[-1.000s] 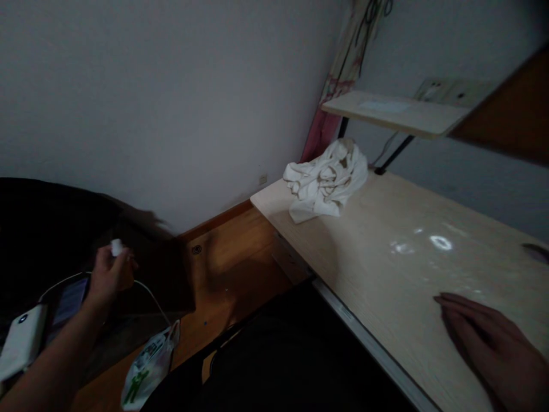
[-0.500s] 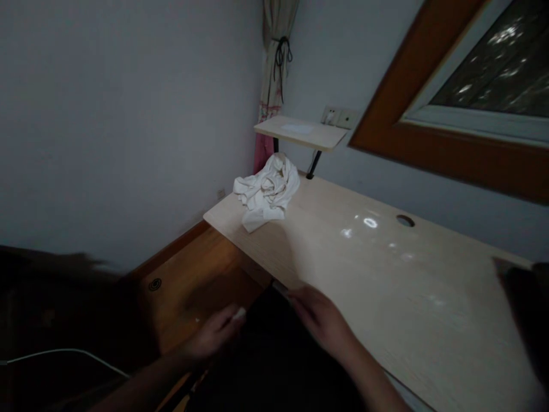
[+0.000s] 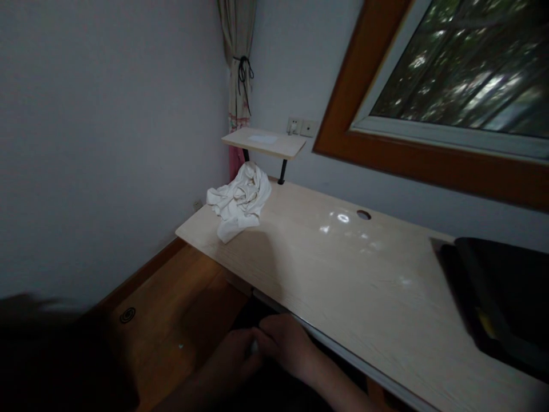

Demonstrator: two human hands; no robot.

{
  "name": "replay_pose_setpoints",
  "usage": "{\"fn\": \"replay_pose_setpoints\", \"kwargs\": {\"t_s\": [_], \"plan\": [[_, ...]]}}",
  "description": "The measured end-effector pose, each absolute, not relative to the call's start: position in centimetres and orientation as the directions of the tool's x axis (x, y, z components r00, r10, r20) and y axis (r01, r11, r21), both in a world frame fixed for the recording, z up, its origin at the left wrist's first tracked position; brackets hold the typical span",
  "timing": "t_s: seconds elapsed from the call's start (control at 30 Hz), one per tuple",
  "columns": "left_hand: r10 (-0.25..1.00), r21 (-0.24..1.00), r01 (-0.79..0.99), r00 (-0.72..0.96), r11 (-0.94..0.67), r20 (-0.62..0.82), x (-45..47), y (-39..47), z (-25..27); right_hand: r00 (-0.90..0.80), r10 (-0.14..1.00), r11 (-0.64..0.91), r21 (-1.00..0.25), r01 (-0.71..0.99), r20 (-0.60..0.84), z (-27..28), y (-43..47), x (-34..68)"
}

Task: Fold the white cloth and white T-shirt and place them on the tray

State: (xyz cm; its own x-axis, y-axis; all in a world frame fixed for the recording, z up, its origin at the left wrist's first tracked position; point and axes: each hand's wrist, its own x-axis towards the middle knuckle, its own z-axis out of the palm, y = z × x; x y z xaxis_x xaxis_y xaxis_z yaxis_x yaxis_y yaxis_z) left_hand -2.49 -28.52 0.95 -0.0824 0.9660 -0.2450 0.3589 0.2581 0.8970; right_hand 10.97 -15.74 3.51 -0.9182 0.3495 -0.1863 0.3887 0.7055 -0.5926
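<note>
My left hand (image 3: 235, 356) is closed low in the view, in front of the desk's near edge. A small white piece (image 3: 254, 347) shows between its fingers, too dim and small to name. My right hand (image 3: 286, 343) meets it from the right, its curled fingers touching the left hand. Whatever the right fingers grip, if anything, is hidden. Behind and below both hands is dark black material. On the desk's far left corner lies a crumpled white cloth (image 3: 241, 197), away from both hands.
The pale wooden desk (image 3: 317, 269) has a small raised shelf (image 3: 268, 146) at its far left and a round cable hole (image 3: 363, 214). A black, bag-like object (image 3: 506, 292) lies at the right. Wooden floor (image 3: 171, 320) shows at the left, beside a dark blurred shape.
My hands were apart and have come together, the right one moving down and left from the desk edge. The view has turned right, showing more of the black object and window.
</note>
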Motion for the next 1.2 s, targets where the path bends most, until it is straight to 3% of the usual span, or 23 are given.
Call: {"fn": "replay_pose_setpoints", "kwargs": {"t_s": [0.17, 0.2, 0.23, 0.33, 0.47, 0.57, 0.73, 0.9, 1.1, 1.2], "plan": [[0.922, 0.934, -0.045, 0.184, 0.354, -0.341, -2.6, -26.5, 2.6, -0.961, 0.273, 0.695, -0.682, 0.229, -0.045, 6.2, -12.4, 12.3], [0.905, 0.916, -0.113, 0.243, 0.384, -0.35, -2.7, -26.5, 2.4, -0.954, 0.3, 0.658, -0.726, 0.2, 0.01, 6.9, -11.2, 13.1], [0.893, 0.896, -0.172, 0.277, 0.409, -0.354, -3.0, -26.8, 2.2, -0.913, 0.398, 0.612, -0.767, 0.193, 0.088, 7.5, -9.9, 14.1], [0.92, 0.858, -0.336, 0.194, 0.389, -0.341, -3.5, -27.8, 1.1, -0.657, 0.701, 0.538, -0.81, 0.233, 0.276, 9.1, -5.9, 17.4], [0.98, 0.862, -0.482, -0.033, 0.155, -0.195, -3.7, -28.4, 0.5, -0.619, 0.751, 0.518, -0.786, 0.338, 0.229, 8.3, -2.4, 19.8], [0.99, 0.856, -0.516, -0.095, 0.037, -0.101, -3.3, -28.2, 0.3, -0.578, 0.796, 0.471, -0.783, 0.405, 0.18, 5.7, -1.6, 20.1], [0.98, 0.87, -0.493, -0.171, 0.007, -0.104, -2.9, -28.4, 0.0, -0.5, 0.853, 0.398, -0.809, 0.432, 0.152, 2.4, -1.1, 20.6], [0.964, 0.848, -0.523, -0.176, 0.082, -0.201, -3.0, -28.6, -0.1, -0.499, 0.857, 0.374, -0.823, 0.427, 0.13, 2.3, -0.9, 21.0], [0.972, 0.836, -0.548, -0.218, -0.045, -0.091, -3.2, -28.5, -0.7, -0.498, 0.857, 0.379, -0.819, 0.431, 0.134, 1.9, -0.9, 20.9], [0.971, 0.817, -0.575, -0.216, -0.04, -0.105, -3.3, -28.5, -1.3, -0.498, 0.856, 0.381, -0.819, 0.429, 0.137, 1.7, -0.9, 20.9]]}}
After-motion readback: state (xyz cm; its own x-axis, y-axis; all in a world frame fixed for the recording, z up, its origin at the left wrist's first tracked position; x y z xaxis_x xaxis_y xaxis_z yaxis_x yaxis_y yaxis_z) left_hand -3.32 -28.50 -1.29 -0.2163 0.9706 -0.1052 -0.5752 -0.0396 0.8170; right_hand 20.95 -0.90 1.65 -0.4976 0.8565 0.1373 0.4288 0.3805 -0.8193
